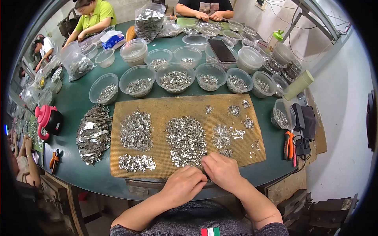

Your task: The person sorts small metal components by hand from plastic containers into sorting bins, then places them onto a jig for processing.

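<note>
Left hand (184, 181) and right hand (221, 170) curl tightly, contents hidden, by the surface's (65, 145) near edge; bumping could scatter metal pieces (185, 141).

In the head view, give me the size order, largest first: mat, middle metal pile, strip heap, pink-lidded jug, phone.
1. Mat
2. Middle metal pile and strip heap: too alike to rank
3. Pink-lidded jug
4. Phone, though it lies farther from the camera
</note>
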Tool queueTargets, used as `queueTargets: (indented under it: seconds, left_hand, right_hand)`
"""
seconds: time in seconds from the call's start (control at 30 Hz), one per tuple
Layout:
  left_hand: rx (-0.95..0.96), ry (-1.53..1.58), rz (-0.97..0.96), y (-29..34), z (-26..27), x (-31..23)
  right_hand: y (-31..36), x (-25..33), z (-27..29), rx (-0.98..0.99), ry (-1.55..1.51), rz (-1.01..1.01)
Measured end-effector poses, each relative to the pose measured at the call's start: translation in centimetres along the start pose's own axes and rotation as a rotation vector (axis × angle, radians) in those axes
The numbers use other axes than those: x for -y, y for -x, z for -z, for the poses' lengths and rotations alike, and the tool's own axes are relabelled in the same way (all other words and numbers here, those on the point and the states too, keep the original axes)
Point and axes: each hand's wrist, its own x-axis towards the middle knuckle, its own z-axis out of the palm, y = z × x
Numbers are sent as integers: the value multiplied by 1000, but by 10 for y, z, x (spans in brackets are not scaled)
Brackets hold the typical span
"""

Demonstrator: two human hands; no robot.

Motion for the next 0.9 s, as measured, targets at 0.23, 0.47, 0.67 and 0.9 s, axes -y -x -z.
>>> queueTargets:
  seconds: [0.23,0.47,0.67,0.9]
  left_hand:
    - [-27,0,-13,-1,0,4]
    - [-140,2,86,7,27,10]
    - [-198,-43,123,14,32,22]
    - [-162,-85,134,16,38,24]
  right_hand:
    - [8,-5,14,-44,-194,-24]
    - [29,10,23,-42,-284,115]
    - [30,21,18,-38,-190,94]
    - [35,10,20,4,-321,48]
